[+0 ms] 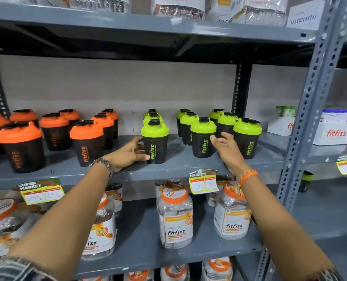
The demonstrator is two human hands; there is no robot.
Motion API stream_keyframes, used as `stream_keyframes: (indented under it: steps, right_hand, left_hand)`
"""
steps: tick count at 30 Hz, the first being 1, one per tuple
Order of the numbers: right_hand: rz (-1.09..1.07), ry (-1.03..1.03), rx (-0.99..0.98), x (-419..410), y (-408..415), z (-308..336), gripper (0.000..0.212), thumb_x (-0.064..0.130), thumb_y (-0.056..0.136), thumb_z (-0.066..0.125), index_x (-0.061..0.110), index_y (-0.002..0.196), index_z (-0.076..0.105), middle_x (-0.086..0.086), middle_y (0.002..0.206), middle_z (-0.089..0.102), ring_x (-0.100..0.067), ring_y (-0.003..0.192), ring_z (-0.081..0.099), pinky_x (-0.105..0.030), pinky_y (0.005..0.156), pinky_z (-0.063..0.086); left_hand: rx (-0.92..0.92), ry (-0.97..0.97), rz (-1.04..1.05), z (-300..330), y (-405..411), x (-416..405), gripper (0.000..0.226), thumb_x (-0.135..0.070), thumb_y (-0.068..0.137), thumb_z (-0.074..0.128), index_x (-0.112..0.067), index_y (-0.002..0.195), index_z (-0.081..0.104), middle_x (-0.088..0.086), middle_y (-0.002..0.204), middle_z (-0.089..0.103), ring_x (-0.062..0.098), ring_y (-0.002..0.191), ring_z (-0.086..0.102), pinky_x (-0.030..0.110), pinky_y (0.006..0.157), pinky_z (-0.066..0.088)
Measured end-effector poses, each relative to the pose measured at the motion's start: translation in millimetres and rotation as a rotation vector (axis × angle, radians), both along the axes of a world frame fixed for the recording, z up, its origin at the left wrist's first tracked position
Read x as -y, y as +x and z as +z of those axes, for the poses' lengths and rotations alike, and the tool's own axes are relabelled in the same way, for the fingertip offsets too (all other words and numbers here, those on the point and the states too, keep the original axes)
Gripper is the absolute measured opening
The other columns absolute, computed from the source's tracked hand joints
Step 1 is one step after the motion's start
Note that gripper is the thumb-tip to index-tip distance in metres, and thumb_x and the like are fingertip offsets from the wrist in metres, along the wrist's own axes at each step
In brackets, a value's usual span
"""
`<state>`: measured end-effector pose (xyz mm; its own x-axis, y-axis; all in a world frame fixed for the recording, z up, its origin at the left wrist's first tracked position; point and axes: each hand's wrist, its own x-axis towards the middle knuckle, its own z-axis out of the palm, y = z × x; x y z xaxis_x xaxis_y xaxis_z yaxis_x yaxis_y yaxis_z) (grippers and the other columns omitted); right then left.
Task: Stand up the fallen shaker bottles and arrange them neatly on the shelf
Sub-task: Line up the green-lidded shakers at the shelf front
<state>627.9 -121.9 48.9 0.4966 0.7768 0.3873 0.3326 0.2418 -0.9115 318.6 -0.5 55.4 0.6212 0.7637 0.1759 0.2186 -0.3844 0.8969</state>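
On the grey middle shelf (168, 169) stand several black shakers with orange lids (86, 142) on the left and several with green lids (203, 136) on the right, all upright. My left hand (128, 154) wraps around the left side of the front green-lidded shaker (155, 141), thumb and fingers touching its black body. My right hand (227, 148) hovers open, fingers spread, between two front green-lidded shakers (246, 137), holding nothing.
The shelf below holds clear fitfizz jars with orange lids (175, 218). Price tags (203, 181) hang on the shelf's front edge. A perforated grey upright (308, 110) stands at right, with white boxes (330, 132) beyond it. Packaged goods fill the top shelf.
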Motion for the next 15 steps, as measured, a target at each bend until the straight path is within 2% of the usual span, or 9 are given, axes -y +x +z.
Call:
stream_keyframes:
  steps: [2,3,5,6,8,10,12,13,15]
  right_hand:
    - [0.121,-0.042,-0.062,-5,2,12,0.084,0.048,0.091,0.061,0.010,0.154,0.021,-0.005,0.139,0.045,-0.017,0.128,0.047,-0.035,0.111,0.037]
    - [0.165,-0.045,-0.077,-9,5,16,0.093,0.058,0.085,0.063,0.012,0.154,0.022,-0.007,0.145,0.046,-0.018,0.131,0.046,-0.038,0.114,0.036]
    - [0.249,-0.038,-0.071,-18,12,16,0.116,0.078,0.063,0.068,0.014,0.151,0.030,-0.009,0.148,0.050,-0.019,0.136,0.048,-0.043,0.116,0.036]
    - [0.278,-0.044,-0.069,-20,12,16,0.119,0.081,0.061,0.068,0.014,0.151,0.030,-0.008,0.152,0.047,-0.020,0.139,0.045,-0.044,0.118,0.034]
    - [0.298,-0.059,-0.102,-16,3,21,0.102,0.065,0.084,0.059,0.011,0.157,0.013,-0.007,0.163,0.029,-0.022,0.148,0.030,-0.042,0.120,0.025]
    - [0.303,-0.045,-0.120,-17,1,20,0.081,0.044,0.099,0.048,0.007,0.157,0.007,-0.007,0.162,0.029,-0.022,0.149,0.026,-0.040,0.116,0.027]
    - [0.346,-0.064,-0.110,-16,3,18,0.061,0.036,0.102,0.043,0.007,0.152,0.024,0.005,0.138,0.052,-0.016,0.138,0.041,-0.032,0.104,0.038]
    - [0.370,-0.072,-0.116,-12,2,18,0.052,0.034,0.103,0.042,0.008,0.147,0.033,0.012,0.123,0.057,-0.011,0.126,0.049,-0.026,0.096,0.042]
    - [0.385,-0.083,-0.099,-10,5,13,0.043,0.033,0.103,0.043,0.009,0.138,0.042,0.015,0.109,0.060,-0.001,0.104,0.057,-0.017,0.077,0.048]
  left_hand:
    - [-0.013,-0.020,-0.039,1,1,-7,0.068,0.000,0.088,0.066,-0.016,0.147,0.037,0.010,0.136,0.062,0.017,0.122,0.062,0.031,0.104,0.049]
    - [-0.015,-0.018,-0.044,1,1,-9,0.065,0.000,0.088,0.066,-0.015,0.145,0.040,0.009,0.135,0.063,0.017,0.124,0.060,0.034,0.108,0.046]
    - [-0.003,-0.003,-0.028,0,4,-9,0.060,0.000,0.088,0.066,-0.012,0.142,0.044,0.010,0.133,0.064,0.016,0.122,0.061,0.030,0.107,0.047]
    - [0.004,0.016,-0.015,-1,6,-7,0.058,0.001,0.088,0.065,-0.011,0.141,0.045,0.009,0.131,0.065,0.014,0.119,0.062,0.025,0.103,0.048]
    - [0.014,0.052,0.011,-3,9,-4,0.055,0.001,0.088,0.065,-0.012,0.138,0.045,0.009,0.129,0.065,0.014,0.116,0.062,0.021,0.099,0.049]
    - [0.022,0.072,0.030,-8,12,-5,0.055,0.000,0.088,0.066,-0.013,0.137,0.045,0.013,0.129,0.065,0.018,0.118,0.062,0.026,0.103,0.048]
    - [0.024,0.085,0.042,-10,13,-7,0.056,-0.001,0.088,0.066,-0.012,0.139,0.044,0.015,0.131,0.064,0.022,0.122,0.061,0.028,0.104,0.047]
    - [0.025,0.090,0.045,-10,13,-7,0.056,-0.001,0.088,0.066,-0.012,0.139,0.045,0.015,0.131,0.064,0.023,0.123,0.060,0.030,0.105,0.047]
    - [0.025,0.098,0.051,-11,14,-7,0.056,-0.001,0.088,0.066,-0.012,0.139,0.045,0.014,0.131,0.064,0.024,0.124,0.060,0.035,0.110,0.044]
